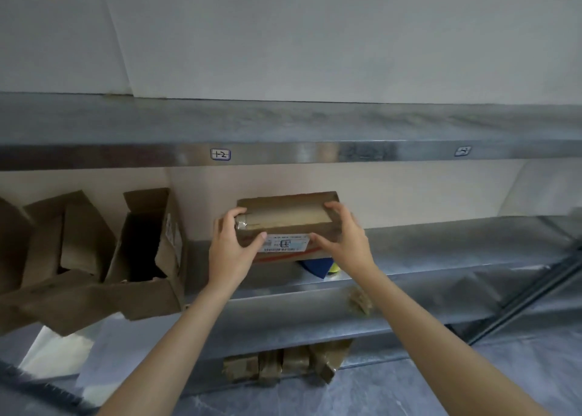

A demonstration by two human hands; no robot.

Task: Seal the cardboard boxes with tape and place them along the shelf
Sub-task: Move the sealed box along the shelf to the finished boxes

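taped box [283, 217] | held between left grip [231, 251], right grip [345, 242] | at shelf [441, 245]

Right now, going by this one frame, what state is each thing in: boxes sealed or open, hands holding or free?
taped box, closed, tape along its top, held at both ends
left hand, grips the taped box's left end
right hand, grips its right end
open box, unsealed, flaps up, standing on the shelf
blue object, partly hidden under the taped box
lower boxes, closed, side by side one level down
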